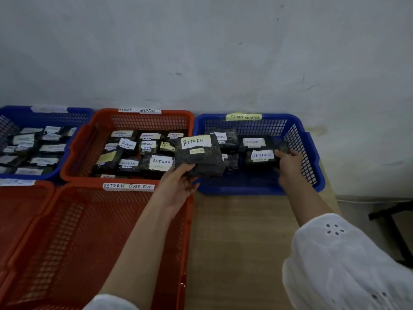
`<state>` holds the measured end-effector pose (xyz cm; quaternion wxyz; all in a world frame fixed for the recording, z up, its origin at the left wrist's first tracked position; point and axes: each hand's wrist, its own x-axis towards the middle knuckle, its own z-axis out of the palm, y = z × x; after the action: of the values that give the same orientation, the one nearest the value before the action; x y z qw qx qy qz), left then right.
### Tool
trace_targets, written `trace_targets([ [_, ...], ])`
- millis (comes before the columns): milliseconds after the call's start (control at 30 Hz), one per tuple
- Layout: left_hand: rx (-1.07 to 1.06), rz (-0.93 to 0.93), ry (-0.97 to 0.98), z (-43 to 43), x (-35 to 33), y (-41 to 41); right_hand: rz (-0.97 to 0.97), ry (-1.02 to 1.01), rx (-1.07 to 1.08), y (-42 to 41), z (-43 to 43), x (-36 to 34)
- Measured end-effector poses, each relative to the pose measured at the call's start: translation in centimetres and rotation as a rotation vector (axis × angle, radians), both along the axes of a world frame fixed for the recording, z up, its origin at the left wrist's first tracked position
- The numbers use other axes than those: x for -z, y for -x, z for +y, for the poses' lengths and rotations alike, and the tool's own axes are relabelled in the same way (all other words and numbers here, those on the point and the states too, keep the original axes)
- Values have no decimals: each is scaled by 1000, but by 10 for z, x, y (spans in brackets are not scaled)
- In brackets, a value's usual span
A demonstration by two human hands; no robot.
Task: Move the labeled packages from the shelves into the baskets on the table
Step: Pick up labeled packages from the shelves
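Note:
My left hand (pixel 178 184) grips a dark package with a white RETURN label (pixel 199 156), held above the gap between the far red basket (pixel 93 139) and the right blue basket (pixel 312 153). My right hand (pixel 289 163) reaches inside the blue basket and holds a dark package with a blue-lettered RETURN label (pixel 261 158) resting near the basket's right wall. Several other labeled packages lie in the blue basket behind it. The far red basket is packed with several RETURN packages.
An empty red basket tagged RETURN OVERDUE (pixel 111 231) sits near me at left, with another red basket (pixel 20 211) beside it. A blue basket (pixel 13 117) with packages stands far left. Bare wooden table (pixel 241 242) lies below the right blue basket. The wall rises behind.

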<state>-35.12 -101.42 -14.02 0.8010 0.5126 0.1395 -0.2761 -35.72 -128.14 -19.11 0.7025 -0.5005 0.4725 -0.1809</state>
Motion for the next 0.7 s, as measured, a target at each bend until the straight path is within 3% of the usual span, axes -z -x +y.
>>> trace_targets([
  [200,4,12,-13,-14,11,-6,167,19,-149,-12,-3,15],
  [367,36,24,-27,-22,16,-5,521,250,-298,-11,-3,24],
  [467,44,36,-14,-24,17,-7,614,344,-326,-9,-2,20],
  [567,46,53,3,-30,19,-8,563,523,-265,-2,4,12],
  [633,64,60,6,-36,20,-8,403,604,-248,4,9,3],
  [700,105,63,7,-44,20,-8,147,419,-386,11,17,-10],
])
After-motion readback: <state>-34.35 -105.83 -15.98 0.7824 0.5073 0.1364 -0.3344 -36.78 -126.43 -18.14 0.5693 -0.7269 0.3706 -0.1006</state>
